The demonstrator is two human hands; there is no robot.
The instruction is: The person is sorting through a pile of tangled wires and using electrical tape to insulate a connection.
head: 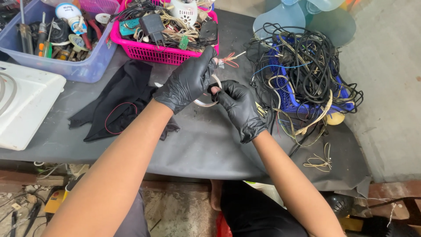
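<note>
Both hands gloved in black: left hand (186, 82) has fingers closed, pinching the small wire bundle (228, 59) w/ red/white leads sticking out just past the fingertips; right hand (239, 107) fingers curled shut on the white cable loop (206, 103) that hangs between the two hands, above the tabletop (197, 140). To do it well, judging by this: keep the left pinch close to the lead ends, hold the loop taut w/ the right, and stay clear of the pink basket (149, 50) just beyond the left fingers and the cable tangle (302, 74) off to the right.

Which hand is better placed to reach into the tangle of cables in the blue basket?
Probably the right hand: it sits closer to the blue basket of tangled cables. The left hand is nearer the pink basket. Both gloved hands hold a thin white wire loop between them.
</note>
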